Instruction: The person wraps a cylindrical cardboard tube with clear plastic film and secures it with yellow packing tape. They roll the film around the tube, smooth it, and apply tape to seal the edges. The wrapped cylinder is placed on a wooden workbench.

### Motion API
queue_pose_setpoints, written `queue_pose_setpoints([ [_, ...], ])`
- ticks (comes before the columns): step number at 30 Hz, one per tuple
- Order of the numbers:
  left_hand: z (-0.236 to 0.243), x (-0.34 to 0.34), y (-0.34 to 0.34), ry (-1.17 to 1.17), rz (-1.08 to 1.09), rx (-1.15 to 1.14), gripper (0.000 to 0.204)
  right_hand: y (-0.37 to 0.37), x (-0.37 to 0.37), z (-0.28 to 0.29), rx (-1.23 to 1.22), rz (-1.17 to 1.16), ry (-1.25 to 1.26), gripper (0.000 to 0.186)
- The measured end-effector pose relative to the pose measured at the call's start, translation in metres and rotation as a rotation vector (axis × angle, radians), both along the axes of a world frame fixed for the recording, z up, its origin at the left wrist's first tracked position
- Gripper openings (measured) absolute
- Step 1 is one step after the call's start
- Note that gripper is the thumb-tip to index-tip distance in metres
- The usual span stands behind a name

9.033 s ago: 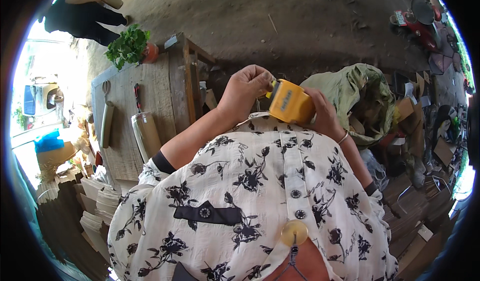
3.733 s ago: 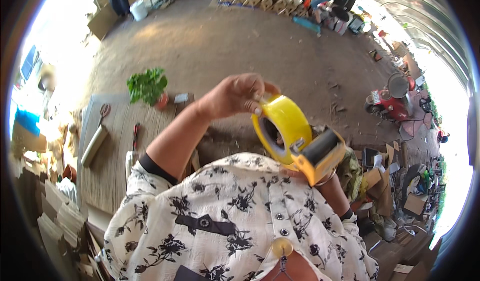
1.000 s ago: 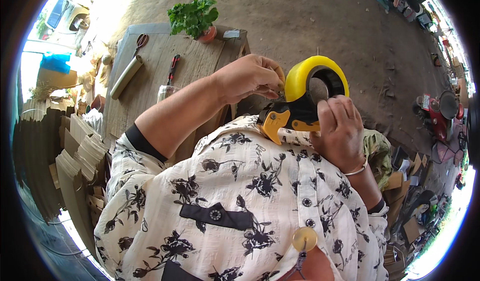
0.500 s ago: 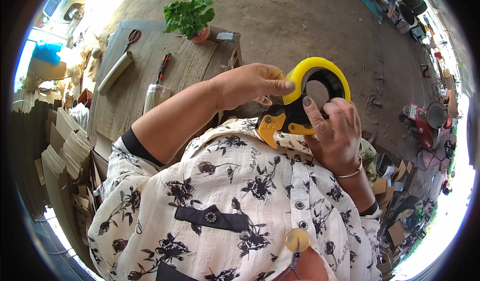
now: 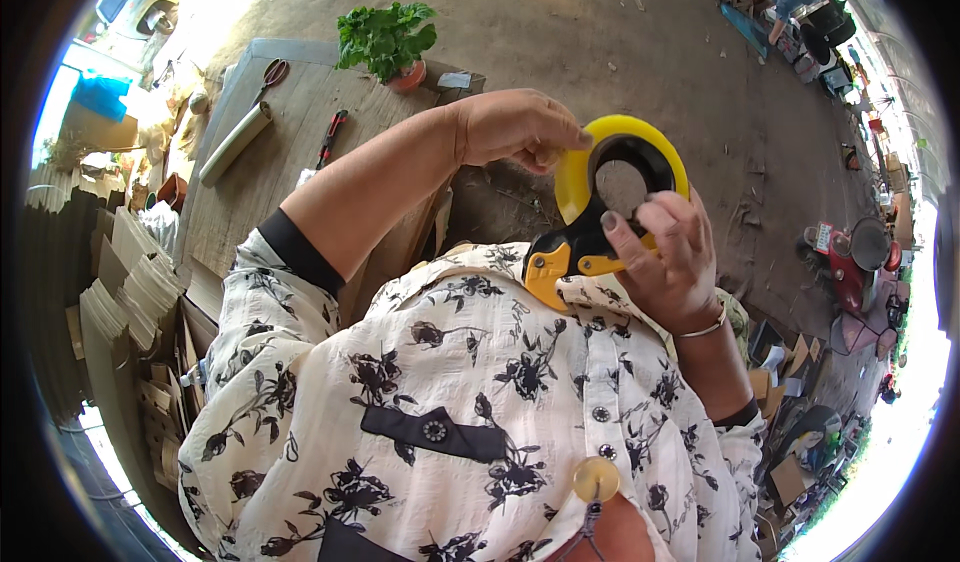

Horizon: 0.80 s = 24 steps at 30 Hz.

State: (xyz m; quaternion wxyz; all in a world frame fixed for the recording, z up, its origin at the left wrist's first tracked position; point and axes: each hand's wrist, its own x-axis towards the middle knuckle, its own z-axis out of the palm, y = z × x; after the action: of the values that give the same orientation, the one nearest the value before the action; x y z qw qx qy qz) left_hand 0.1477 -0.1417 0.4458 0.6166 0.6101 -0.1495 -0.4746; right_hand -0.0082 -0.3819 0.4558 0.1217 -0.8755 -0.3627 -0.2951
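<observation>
In front of my chest, my right hand (image 5: 672, 262) is wrapped round a black and yellow-orange tape dispenser (image 5: 575, 237). A wide roll of yellow tape (image 5: 572, 182) sits on it, with its hollow core facing up. My left hand (image 5: 525, 130) reaches in from the left with its fingers closed. Its fingertips pinch at the upper left edge of the yellow roll. Whether a loose tape end lies between them is too small to tell.
On the wooden table (image 5: 300, 152) at left are a potted plant (image 5: 388, 42), scissors (image 5: 270, 79), a rolled tube (image 5: 236, 144) and a red-and-black cutter (image 5: 332, 139). Stacked cardboard (image 5: 115, 317) stands at far left. A red scooter (image 5: 850, 257) and clutter line the right; another person (image 5: 800, 7) is far right.
My left hand has shifted up and slightly right, its fingers closing at the tape roll's edge. The dispenser has turned a little in my right hand. My left forearm now covers more of the table.
</observation>
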Motion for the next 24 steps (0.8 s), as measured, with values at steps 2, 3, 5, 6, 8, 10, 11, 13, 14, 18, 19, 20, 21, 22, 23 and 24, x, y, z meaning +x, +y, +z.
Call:
queue_pose_setpoints([
  [2, 0.005, 0.004, 0.002, -0.202, -0.155, 0.143, 0.034, -0.003, -0.006, -0.004, -0.031, 0.013, -0.004, 0.033],
  [3, 0.011, 0.003, 0.002, -0.283, -0.181, 0.175, 0.034, -0.004, -0.01, -0.005, -0.023, 0.007, 0.01, 0.034],
  [5, 0.024, -0.001, 0.003, -0.44, -0.23, 0.245, 0.036, -0.006, -0.013, -0.003, -0.041, -0.007, -0.001, 0.036],
  [6, 0.024, 0.0, 0.004, -0.455, -0.226, 0.232, 0.035, -0.007, -0.014, -0.002, -0.048, -0.013, -0.005, 0.036],
  [8, 0.023, 0.001, 0.008, -0.484, -0.214, 0.208, 0.034, -0.006, -0.017, -0.002, -0.053, -0.018, -0.004, 0.037],
  [10, 0.021, -0.003, 0.012, -0.513, -0.199, 0.211, 0.03, -0.004, -0.02, -0.004, -0.047, -0.016, 0.004, 0.038],
  [11, 0.021, -0.006, 0.014, -0.526, -0.191, 0.212, 0.028, -0.003, -0.021, -0.007, -0.043, -0.01, 0.008, 0.038],
  [13, 0.027, -0.013, 0.014, -0.58, -0.19, 0.272, 0.025, 0.0, -0.023, -0.014, -0.034, 0.003, 0.016, 0.04],
  [14, 0.032, -0.016, 0.013, -0.607, -0.193, 0.302, 0.024, 0.0, -0.024, -0.017, -0.037, -0.009, 0.024, 0.041],
  [18, 0.041, -0.023, 0.011, -0.57, -0.182, 0.314, 0.023, 0.003, -0.027, -0.016, -0.062, -0.023, 0.058, 0.044],
  [19, 0.04, -0.024, 0.012, -0.528, -0.151, 0.3, 0.023, 0.003, -0.026, -0.014, -0.071, -0.017, 0.067, 0.045],
  [20, 0.039, -0.026, 0.011, -0.486, -0.121, 0.286, 0.024, 0.002, -0.026, -0.012, -0.074, -0.01, 0.059, 0.045],
  [21, 0.04, -0.028, 0.011, -0.463, -0.096, 0.264, 0.023, 0.001, -0.024, -0.011, -0.078, -0.002, 0.051, 0.044],
  [22, 0.043, -0.032, 0.011, -0.439, -0.073, 0.241, 0.023, -0.001, -0.024, -0.01, -0.082, 0.005, 0.044, 0.044],
  [23, 0.047, -0.038, 0.011, -0.416, -0.053, 0.222, 0.022, -0.002, -0.026, -0.013, -0.089, -0.011, 0.059, 0.043],
  [24, 0.052, -0.044, 0.01, -0.415, -0.069, 0.194, 0.022, -0.005, -0.029, -0.016, -0.105, -0.034, 0.076, 0.042],
])
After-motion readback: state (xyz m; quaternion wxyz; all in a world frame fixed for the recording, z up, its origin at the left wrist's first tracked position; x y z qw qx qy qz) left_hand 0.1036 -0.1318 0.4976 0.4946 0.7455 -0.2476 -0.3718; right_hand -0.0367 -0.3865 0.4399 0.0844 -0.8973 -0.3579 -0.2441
